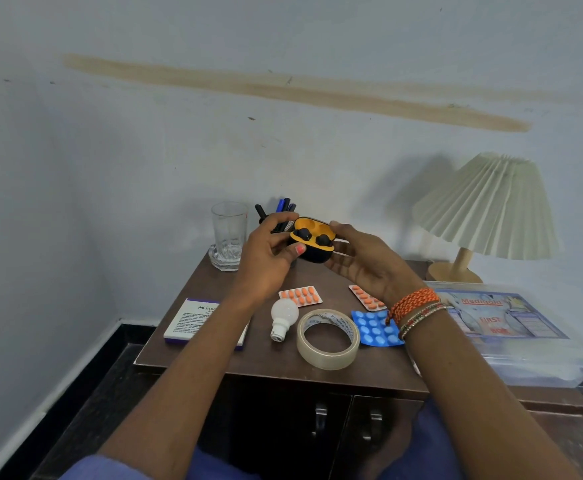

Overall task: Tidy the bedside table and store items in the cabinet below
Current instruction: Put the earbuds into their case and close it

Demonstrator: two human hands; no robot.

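Both hands hold a black earbud case (312,241) above the brown bedside table (214,358). Its lid is open and shows a yellow inside with two black earbuds. My left hand (266,261) grips the case's left side with thumb and fingers. My right hand (362,261) cups its right side and underside, one finger on the lid. Below on the table lie two orange pill strips (300,295) (366,298), a blue pill strip (375,329), a white bulb (283,317), a roll of clear tape (328,339) and a white box (196,320). The cabinet doors (317,427) below are closed.
A drinking glass (228,233) and a holder of pens (279,213) stand at the table's back. On the right a pleated lamp (487,209) stands behind a clear first-aid box (511,327). The wall is close behind and to the left.
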